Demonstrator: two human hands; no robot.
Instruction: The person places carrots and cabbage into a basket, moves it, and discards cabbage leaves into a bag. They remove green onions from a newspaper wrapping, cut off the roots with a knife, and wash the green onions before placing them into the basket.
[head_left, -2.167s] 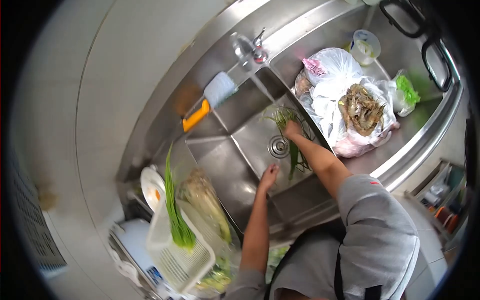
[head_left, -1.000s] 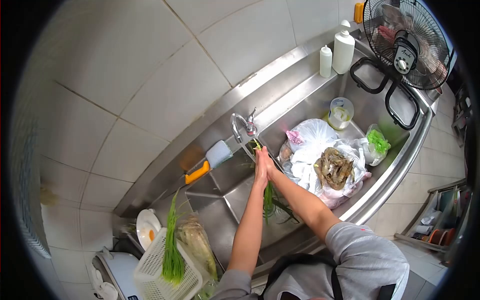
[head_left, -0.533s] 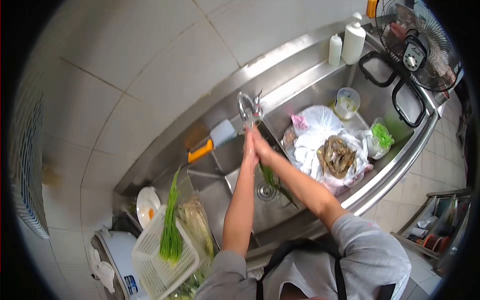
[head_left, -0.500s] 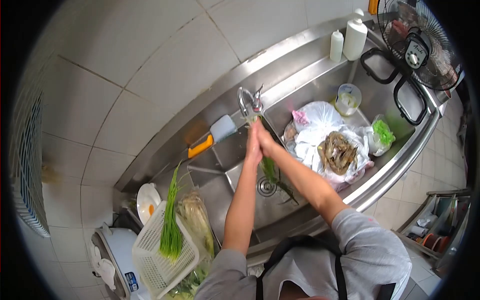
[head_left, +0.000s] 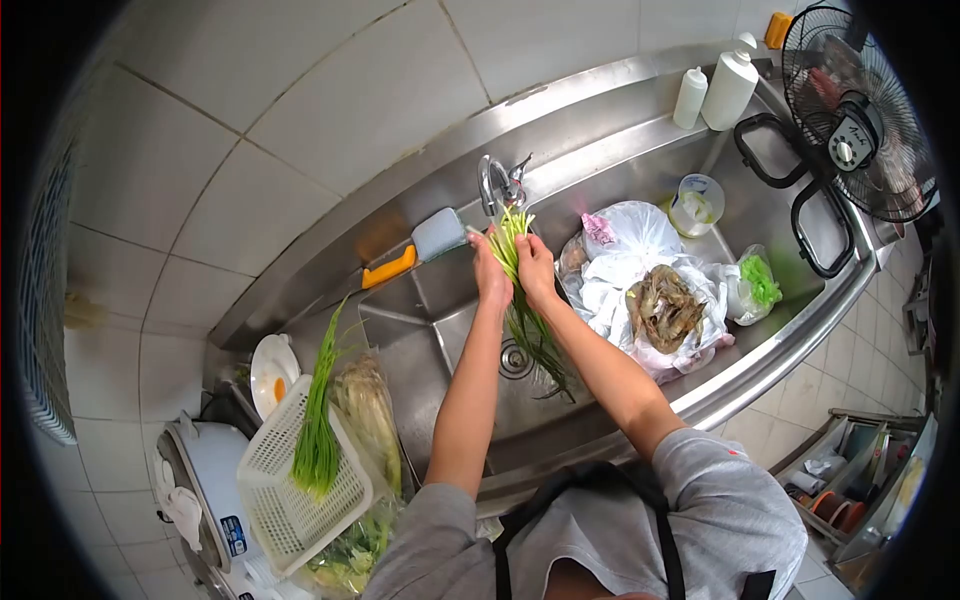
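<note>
A bunch of green stalks (head_left: pixel 512 240) with pale ends is held under the chrome faucet (head_left: pixel 490 180), its leafy part hanging over the steel sink basin (head_left: pixel 440 365). My left hand (head_left: pixel 492 268) is closed round the bunch's left side. On the right side my right hand (head_left: pixel 534 266) grips the same bunch near the pale ends. More long green stalks (head_left: pixel 318 425) lie across a white plastic basket (head_left: pixel 270 470) at the lower left.
White plastic bags (head_left: pixel 635 240) with brown shrimp-like food (head_left: pixel 668 308) fill part of the right basin, beside a clear tub (head_left: pixel 697 205). A yellow-handled brush (head_left: pixel 390 267) lies behind the left basin. A fan (head_left: pixel 855 120) stands upper right.
My hands have gone from pressed together around the bunch to slightly apart, with its pale ends now spread and visible between them. The whole view has shifted a little.
</note>
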